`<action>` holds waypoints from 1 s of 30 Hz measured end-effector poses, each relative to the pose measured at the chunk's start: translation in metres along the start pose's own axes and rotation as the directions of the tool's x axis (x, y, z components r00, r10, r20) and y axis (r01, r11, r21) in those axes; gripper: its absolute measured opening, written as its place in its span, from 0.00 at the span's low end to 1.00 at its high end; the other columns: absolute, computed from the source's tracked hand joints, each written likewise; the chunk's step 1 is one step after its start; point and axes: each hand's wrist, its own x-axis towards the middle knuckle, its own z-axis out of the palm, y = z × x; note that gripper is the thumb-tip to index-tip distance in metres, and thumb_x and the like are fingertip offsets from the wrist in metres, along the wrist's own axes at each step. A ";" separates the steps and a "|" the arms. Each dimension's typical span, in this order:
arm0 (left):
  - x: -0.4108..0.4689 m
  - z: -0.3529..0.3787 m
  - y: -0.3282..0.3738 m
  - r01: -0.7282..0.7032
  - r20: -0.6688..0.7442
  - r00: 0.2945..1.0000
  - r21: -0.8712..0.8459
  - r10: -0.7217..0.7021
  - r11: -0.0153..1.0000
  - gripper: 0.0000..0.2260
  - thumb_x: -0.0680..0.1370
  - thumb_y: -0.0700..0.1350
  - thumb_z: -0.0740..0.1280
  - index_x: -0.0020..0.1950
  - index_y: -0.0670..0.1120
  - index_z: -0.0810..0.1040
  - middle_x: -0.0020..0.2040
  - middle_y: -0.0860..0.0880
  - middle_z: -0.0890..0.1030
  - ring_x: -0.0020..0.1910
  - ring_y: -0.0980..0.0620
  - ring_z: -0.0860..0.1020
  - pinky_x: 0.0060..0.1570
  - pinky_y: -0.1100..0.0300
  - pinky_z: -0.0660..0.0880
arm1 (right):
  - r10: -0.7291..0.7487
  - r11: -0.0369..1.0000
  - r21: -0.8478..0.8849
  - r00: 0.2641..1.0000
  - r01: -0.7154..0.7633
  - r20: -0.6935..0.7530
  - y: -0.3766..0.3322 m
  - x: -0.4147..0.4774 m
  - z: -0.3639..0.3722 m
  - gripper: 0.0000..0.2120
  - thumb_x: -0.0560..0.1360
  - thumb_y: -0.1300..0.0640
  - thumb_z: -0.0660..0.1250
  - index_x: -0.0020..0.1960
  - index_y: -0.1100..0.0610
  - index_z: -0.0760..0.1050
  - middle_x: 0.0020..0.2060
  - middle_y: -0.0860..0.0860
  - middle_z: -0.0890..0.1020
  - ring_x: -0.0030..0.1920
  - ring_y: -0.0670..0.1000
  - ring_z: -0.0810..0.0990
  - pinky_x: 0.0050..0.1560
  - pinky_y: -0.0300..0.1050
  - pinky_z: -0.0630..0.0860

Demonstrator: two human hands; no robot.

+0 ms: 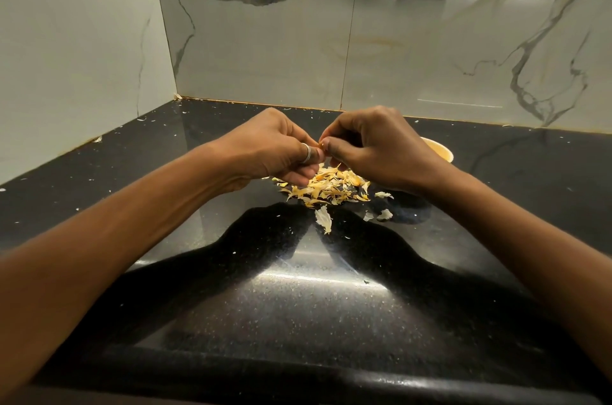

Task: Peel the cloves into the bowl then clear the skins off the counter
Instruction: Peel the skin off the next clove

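We find the black counter (pixel 298 305) set into a corner of marble-patterned wall tile (pixel 265 40), its polished top speckled with stray flakes. The left hand (pixel 271 146) and right hand (pixel 377 153) meet fingertip to fingertip above the middle of it. Each has its fingers curled, pinching the same clove (pixel 320 143). We judge that one hand steadies it while the other strips skin.

The pile of skins (pixel 328 187) lies directly beneath the hands, evidently because peelings drop where the work is held. The bowl (pixel 438 148) stands just behind the right hand and is largely hidden by it. It is near enough for a short drop, but its contents cannot be seen. A few loose skins (pixel 323 219) lie nearer the person, apart from the pile. A ring (pixel 307 153) sits on a left finger. The clove shows only as a small amber sliver.
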 end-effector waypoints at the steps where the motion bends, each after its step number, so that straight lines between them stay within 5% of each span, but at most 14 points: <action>1: 0.000 0.000 0.000 0.003 -0.004 1.000 -0.004 -0.003 1.000 0.06 0.79 0.36 0.69 0.51 0.34 0.83 0.35 0.43 0.82 0.32 0.54 0.80 0.37 0.61 0.82 | 0.014 1.000 0.015 1.000 -0.014 -0.007 0.000 0.000 0.001 0.05 0.78 0.60 0.69 0.49 0.59 0.84 0.37 0.48 0.85 0.36 0.44 0.83 0.42 0.47 0.82; 6: 0.001 -0.002 0.001 0.036 -0.020 0.999 -0.045 -0.036 0.998 0.05 0.78 0.36 0.70 0.51 0.34 0.82 0.34 0.43 0.83 0.31 0.53 0.81 0.36 0.61 0.82 | 0.101 0.984 0.149 0.995 -0.101 0.009 0.001 0.000 0.002 0.05 0.79 0.60 0.69 0.48 0.59 0.84 0.37 0.51 0.86 0.37 0.48 0.85 0.45 0.50 0.84; 12: 0.000 -0.003 0.001 0.061 -0.040 0.997 -0.078 -0.064 0.995 0.04 0.78 0.34 0.70 0.50 0.34 0.82 0.33 0.42 0.83 0.30 0.54 0.82 0.32 0.65 0.80 | 0.214 0.895 0.381 0.973 -0.232 0.091 0.001 -0.001 0.004 0.06 0.80 0.63 0.67 0.51 0.62 0.83 0.41 0.56 0.86 0.41 0.49 0.86 0.43 0.39 0.80; 17: 0.000 -0.002 0.002 0.072 -0.048 0.996 -0.083 -0.076 0.994 0.04 0.78 0.34 0.70 0.50 0.34 0.82 0.33 0.43 0.83 0.29 0.54 0.81 0.30 0.66 0.79 | 0.253 0.814 0.499 0.955 -0.298 0.157 0.000 -0.001 0.003 0.06 0.80 0.64 0.66 0.53 0.64 0.82 0.44 0.60 0.85 0.42 0.51 0.84 0.45 0.39 0.81; 30: -0.001 0.002 0.002 0.049 -0.068 0.996 -0.104 -0.056 0.993 0.03 0.78 0.34 0.70 0.47 0.34 0.82 0.31 0.44 0.82 0.28 0.55 0.81 0.30 0.65 0.79 | 0.195 0.949 0.239 0.979 -0.204 0.057 -0.002 -0.002 0.011 0.07 0.82 0.61 0.64 0.50 0.56 0.81 0.39 0.53 0.84 0.39 0.46 0.84 0.45 0.47 0.84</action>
